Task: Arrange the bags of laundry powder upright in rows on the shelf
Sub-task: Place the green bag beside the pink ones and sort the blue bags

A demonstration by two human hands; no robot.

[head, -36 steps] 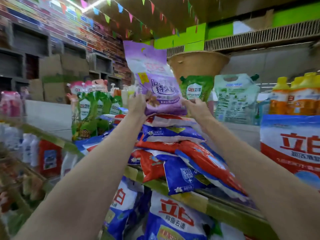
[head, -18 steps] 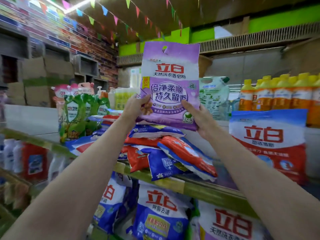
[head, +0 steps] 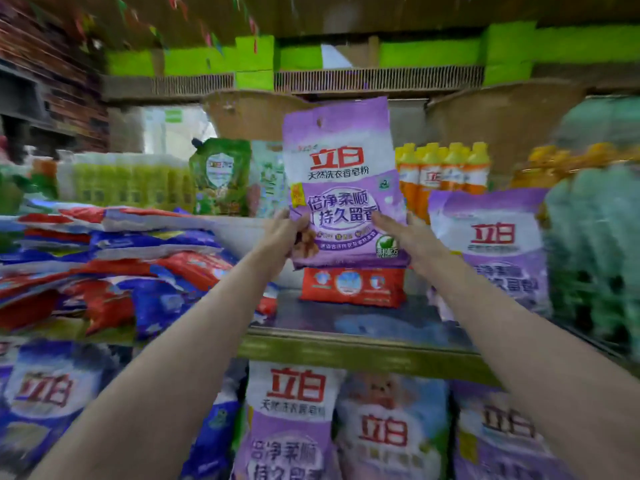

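Observation:
I hold a purple laundry powder bag (head: 341, 174) upright in the air above the shelf (head: 346, 348). My left hand (head: 282, 233) grips its lower left corner. My right hand (head: 401, 233) holds its lower right edge, fingers across the front. Behind and below the bag stands a red bag (head: 353, 285). Another purple bag (head: 491, 247) stands upright to the right. A heap of red and blue bags (head: 114, 268) lies flat on the shelf at the left.
Orange-capped bottles (head: 446, 171) and green pouches (head: 221, 178) stand at the back. Green packs (head: 595, 244) fill the right. More purple and blue bags (head: 294, 424) stand on the lower shelf. A bare patch of shelf (head: 346, 320) lies before the red bag.
The view and my arms have swung right, carrying the purple bag away from the heap to above the red bag. Both hands keep their hold.

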